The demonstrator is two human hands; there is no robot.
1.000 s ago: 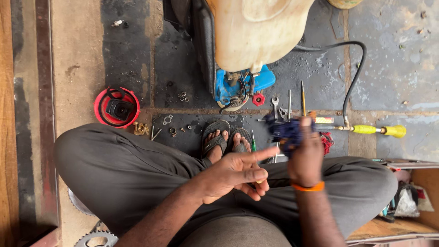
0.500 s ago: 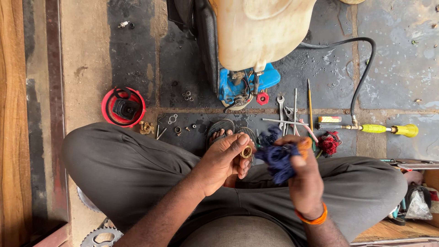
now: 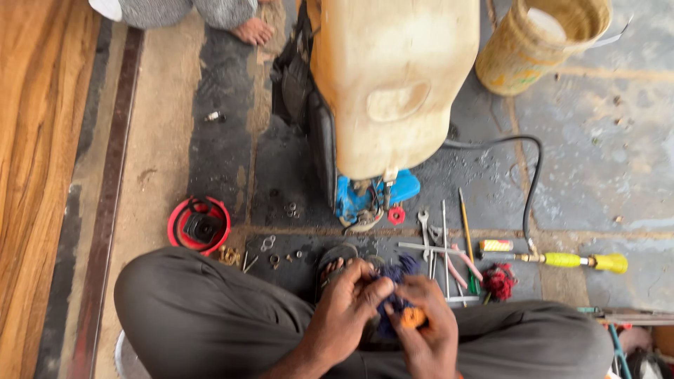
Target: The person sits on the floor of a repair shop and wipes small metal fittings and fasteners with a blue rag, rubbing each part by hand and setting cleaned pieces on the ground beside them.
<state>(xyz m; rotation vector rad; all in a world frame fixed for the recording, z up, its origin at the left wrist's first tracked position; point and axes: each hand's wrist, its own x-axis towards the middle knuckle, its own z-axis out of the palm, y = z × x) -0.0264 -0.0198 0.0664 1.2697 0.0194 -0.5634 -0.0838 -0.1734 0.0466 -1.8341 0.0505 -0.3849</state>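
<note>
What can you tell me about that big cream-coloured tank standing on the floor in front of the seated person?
The cream tank looks like stained, moulded plastic with rounded corners and an oval dent in its face. It lies toward the camera on the dark floor, a blue fitting at its lower end, a black strap along its left side.

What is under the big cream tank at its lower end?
A blue pump-like base with metal fittings sticks out from under the cream tank, with a red ring beside it on the floor. How it joins the tank is hidden by the tank's body.
</note>
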